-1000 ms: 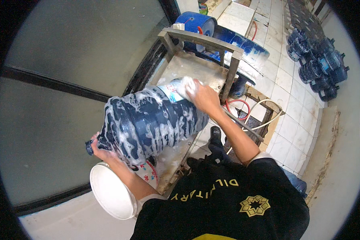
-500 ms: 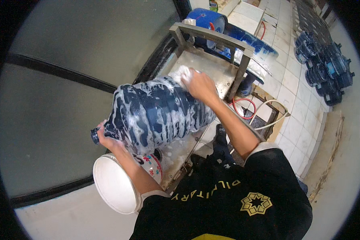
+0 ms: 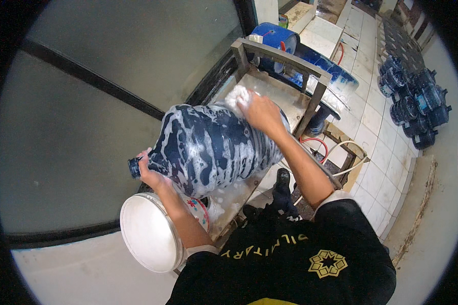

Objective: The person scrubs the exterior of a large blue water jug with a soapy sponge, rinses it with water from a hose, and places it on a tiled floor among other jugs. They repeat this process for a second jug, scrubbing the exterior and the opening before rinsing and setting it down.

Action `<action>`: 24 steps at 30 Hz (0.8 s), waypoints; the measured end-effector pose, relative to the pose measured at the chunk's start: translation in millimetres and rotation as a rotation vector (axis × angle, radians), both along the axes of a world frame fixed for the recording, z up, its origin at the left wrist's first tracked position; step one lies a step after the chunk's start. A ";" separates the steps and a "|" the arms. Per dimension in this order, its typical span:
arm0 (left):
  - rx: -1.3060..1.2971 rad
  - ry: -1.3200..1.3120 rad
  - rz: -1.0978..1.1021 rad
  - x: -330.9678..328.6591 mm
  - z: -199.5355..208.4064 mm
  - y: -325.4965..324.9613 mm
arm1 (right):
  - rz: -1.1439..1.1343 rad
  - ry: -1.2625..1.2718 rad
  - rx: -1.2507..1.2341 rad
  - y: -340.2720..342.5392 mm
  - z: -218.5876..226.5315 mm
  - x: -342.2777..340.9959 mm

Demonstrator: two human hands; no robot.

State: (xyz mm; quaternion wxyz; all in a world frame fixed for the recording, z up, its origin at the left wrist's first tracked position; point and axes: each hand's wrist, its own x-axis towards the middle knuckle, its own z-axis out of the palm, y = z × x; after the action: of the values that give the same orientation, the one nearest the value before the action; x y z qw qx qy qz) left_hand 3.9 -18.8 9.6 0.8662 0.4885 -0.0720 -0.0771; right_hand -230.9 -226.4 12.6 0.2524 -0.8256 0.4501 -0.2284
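A large blue water jug (image 3: 213,147), streaked with white suds, lies on its side on a metal bench (image 3: 285,94). My left hand (image 3: 151,172) is wrapped round its neck, with the mouth poking out to the left. On the jug's upper far side, near its base end, my right hand (image 3: 263,114) presses a bunched white sudsy cloth or sponge (image 3: 237,97). Below the neck, beside my left forearm, stands a white bucket or tub (image 3: 150,234). Part of a flower-patterned basin (image 3: 201,209) shows behind it, mostly hidden by my arm and the jug.
Beyond the bench's raised metal end frame are a blue drum (image 3: 277,40) and a blue trough (image 3: 336,71). Several blue jugs (image 3: 417,101) are stacked by the right wall. A red hose (image 3: 318,142) and a pale hose (image 3: 348,173) loop over a floor opening. A dark-framed glass panel (image 3: 86,142) borders the bench.
The foam pattern on the jug differs, so it appears to have turned about its length. Both hands keep their holds. The whole view has shifted slightly.
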 end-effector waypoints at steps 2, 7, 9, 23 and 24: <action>0.038 0.037 0.067 0.8 2.5 8.8 | 0.012 0.038 0.011 45.7 12.4 -6.5; 0.026 0.100 0.053 3.8 1.8 9.6 | 0.045 -0.041 0.153 102.7 -30.7 -36.7; 0.030 0.123 0.061 1.6 -0.2 14.2 | 0.029 -0.022 0.202 83.3 5.3 -22.5; 0.022 0.023 0.104 5.2 -13.5 19.6 | 0.240 0.078 0.144 122.4 19.4 -17.1; 0.020 0.045 0.114 1.2 -8.1 15.3 | 0.231 0.095 0.145 122.5 17.8 -14.6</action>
State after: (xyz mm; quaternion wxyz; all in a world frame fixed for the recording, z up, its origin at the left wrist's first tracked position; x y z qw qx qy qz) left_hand 5.1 -3.4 1.5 0.8657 0.4985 -0.0237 -0.0392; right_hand -245.5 -103.9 30.4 0.3144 -0.8614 0.3788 -0.1254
